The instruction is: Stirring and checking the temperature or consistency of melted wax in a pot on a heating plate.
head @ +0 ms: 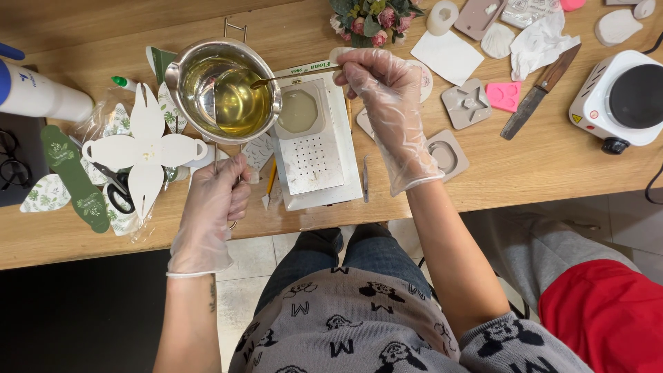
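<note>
My left hand (pixel 214 200), in a clear glove, grips the handle of a steel melting pot (pixel 222 86) held above the table. Yellowish clear liquid fills the pot. My right hand (pixel 383 90), also gloved, holds a thin metal spoon (pixel 293 77) whose bowl dips into the liquid. Just right of the pot a grey mould (pixel 299 110) with pale filling sits on a white perforated tray (pixel 314 162).
White and green paper cutouts (pixel 141 148) and black scissors (pixel 117 190) lie at left. A knife (pixel 542 90), pink mould (pixel 503 95), grey moulds (pixel 464 103) and a white hot plate (pixel 621 97) are at right. Flowers (pixel 373 17) stand at the back. Another person's red-clad leg (pixel 608 311) is at lower right.
</note>
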